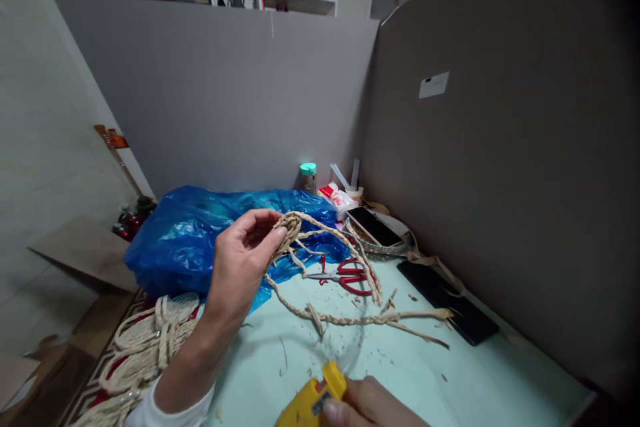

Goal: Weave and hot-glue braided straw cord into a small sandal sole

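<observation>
My left hand [250, 247] is raised over the table, thumb and fingers closed on a small coil of braided straw cord [290, 223]. From the coil, lengths of braid loop to the right, and one tail ends in loose strands [420, 315] above the tabletop. At the bottom edge, my right hand [373, 403] grips a yellow plastic tool [305, 403] with a grey part near the thumb; its exact kind does not show. Red-handled scissors [345, 277] lie partly behind the cord. The right hand is apart from the coil.
A blue plastic bag [185, 233] fills the back left. Coiled pale braids [150, 340] lie at the left edge. On the right are a phone [375, 225] on a round tray and a dark flat object [450, 300]. Grey panels [240, 100] stand behind. Scraps dot the pale green tabletop [270, 373].
</observation>
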Available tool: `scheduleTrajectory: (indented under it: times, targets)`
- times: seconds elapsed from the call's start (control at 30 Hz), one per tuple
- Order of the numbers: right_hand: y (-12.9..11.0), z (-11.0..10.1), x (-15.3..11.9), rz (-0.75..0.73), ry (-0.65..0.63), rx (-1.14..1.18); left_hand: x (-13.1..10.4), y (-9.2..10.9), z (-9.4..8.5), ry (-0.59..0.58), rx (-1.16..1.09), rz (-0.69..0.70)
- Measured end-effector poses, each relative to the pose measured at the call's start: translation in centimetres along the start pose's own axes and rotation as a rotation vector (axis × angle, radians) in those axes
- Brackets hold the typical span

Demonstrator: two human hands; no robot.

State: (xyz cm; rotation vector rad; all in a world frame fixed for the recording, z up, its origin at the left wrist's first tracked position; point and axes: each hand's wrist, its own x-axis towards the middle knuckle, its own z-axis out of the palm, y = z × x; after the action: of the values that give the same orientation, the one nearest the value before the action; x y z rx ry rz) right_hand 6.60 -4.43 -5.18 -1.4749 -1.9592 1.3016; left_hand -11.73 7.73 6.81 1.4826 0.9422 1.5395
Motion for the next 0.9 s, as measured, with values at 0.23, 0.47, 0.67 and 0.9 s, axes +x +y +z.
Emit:
scheduleTrajectory:
  times: [0.23, 0.47, 0.67, 0.9]
  targets:
    - [-0.1, -0.6, -1.1, -0.109, 0.276, -0.743, -2.0, 1.8, -0.1, -0.094, 0.052, 0.079]
    - [-7.9, -5.7, -4.3, -0.717, 1.056, -0.724, -3.6, 2.7, 0.6, -0.217, 0.247, 0.363]
    - [-8.8, -8.6, -1.6, -0.788, 0.943, -0.767, -4.2, 2.7, 0.6, -0.294, 0.261, 0.417]
    - [-6.9, -10.0, -1.7, -0.936, 0.934, -0.785, -4.6, 2.3, 1.2, -0.286, 0.356, 0.483]
